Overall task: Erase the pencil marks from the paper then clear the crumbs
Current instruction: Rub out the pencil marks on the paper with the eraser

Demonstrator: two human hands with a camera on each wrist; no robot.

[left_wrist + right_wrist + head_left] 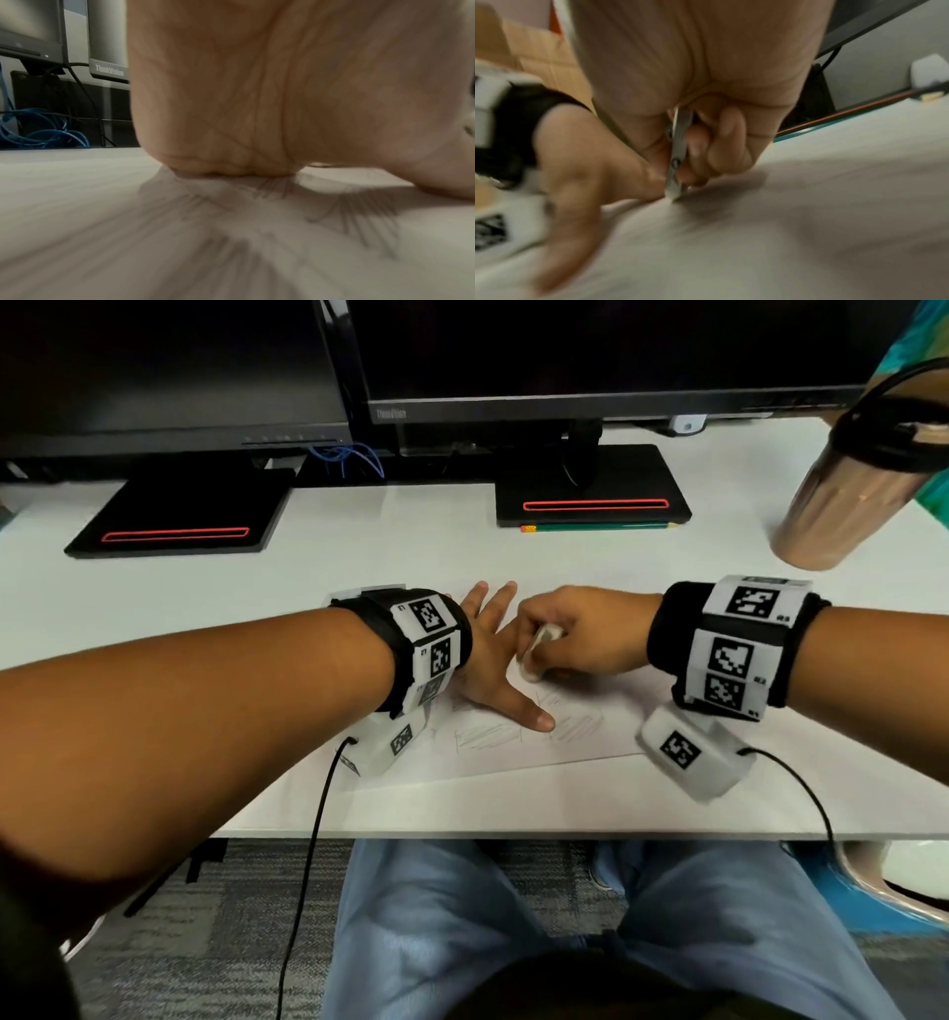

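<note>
I'm pressing my left hand (488,654) flat on the paper (513,752), fingers spread and straight, thumb stretched out toward me and lying right beside the pencil marks (488,737). My right hand (580,629) is curling round the eraser (539,649), pinching it between thumb and fingers, and its lower tip is touching the sheet just past my left thumb. From the right wrist camera the eraser (677,154) is looking like a thin flat grey stick, though the blur is making its exact shape hard to judge. Scribbled patches are showing on the paper under my left palm in the left wrist view, smeared and soft. The paper is lying near the front edge of the white desk (205,608). A green pencil (601,526) is sitting against the right monitor base (590,490), and a brown tumbler (847,500) is standing off to my right.
</note>
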